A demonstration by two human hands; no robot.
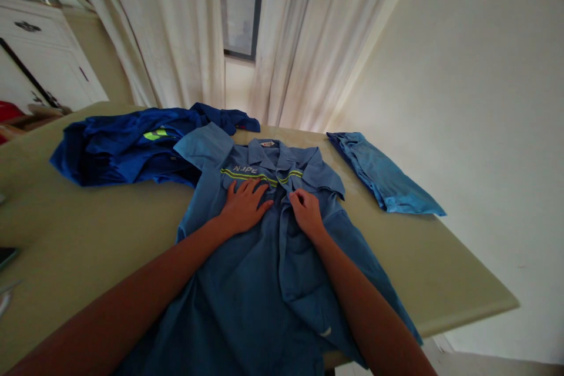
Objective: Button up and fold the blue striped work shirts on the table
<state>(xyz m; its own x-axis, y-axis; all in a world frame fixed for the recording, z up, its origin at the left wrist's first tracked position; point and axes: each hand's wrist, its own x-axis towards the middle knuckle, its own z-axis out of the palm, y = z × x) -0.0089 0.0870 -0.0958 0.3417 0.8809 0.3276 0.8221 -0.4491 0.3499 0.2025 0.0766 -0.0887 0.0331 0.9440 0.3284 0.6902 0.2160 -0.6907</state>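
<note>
A blue short-sleeved work shirt [247, 282] lies face up in front of me, its collar pointing away and its lower part reaching past the near table edge. Yellow stripes and pale lettering cross its chest. My left hand [245, 207] rests flat on the shirt's left chest, fingers spread. At the front opening, just below the stripes, my right hand [306, 211] has its fingers closed on the shirt's front edge. The part pinched between those fingers is mostly hidden.
A crumpled dark blue garment [127, 147] lies back left, touching the shirt's sleeve. Folded blue trousers [383, 173] lie along the right side of the table [445, 282]. A phone [6, 255] sits at the left edge. Curtains [176, 29] and a wall [484, 100] stand behind.
</note>
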